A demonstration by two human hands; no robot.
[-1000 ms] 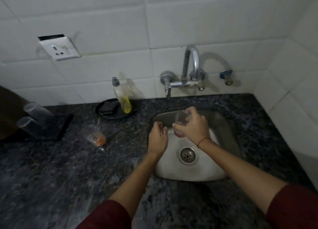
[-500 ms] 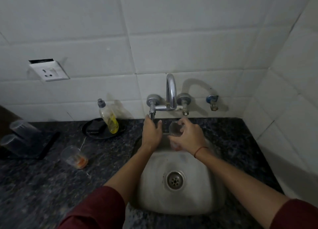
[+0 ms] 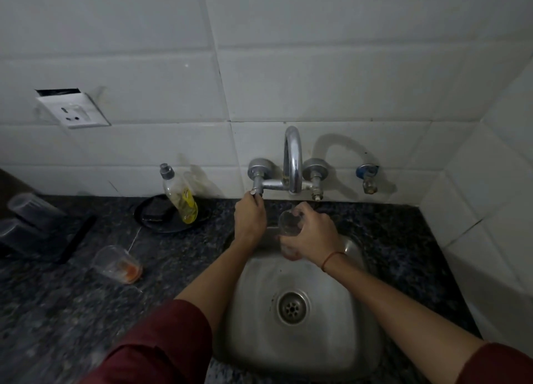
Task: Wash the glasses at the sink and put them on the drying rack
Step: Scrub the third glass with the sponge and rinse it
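Note:
My right hand (image 3: 310, 233) grips a clear glass (image 3: 289, 223) over the back of the steel sink (image 3: 259, 320), mouth up, just below the curved tap spout (image 3: 294, 158). My left hand (image 3: 249, 218) is closed on the left tap handle (image 3: 256, 189). No water stream is visible. A dirty glass (image 3: 116, 264) with orange residue stands tilted on the dark counter to the left. Two upturned glasses (image 3: 31, 210) sit on the black drying rack (image 3: 73, 238) at the far left.
A yellow dish-soap bottle (image 3: 180, 196) leans in a black dish (image 3: 161, 225) holding a dark sponge (image 3: 154, 209), left of the tap. A second small valve (image 3: 367, 179) sticks out of the tiled wall at right. A wall socket (image 3: 73, 112) is upper left.
My left hand rose from beside the glass to the left tap handle and closed on it. My right hand carried the glass up under the spout. The view tilted toward the wall.

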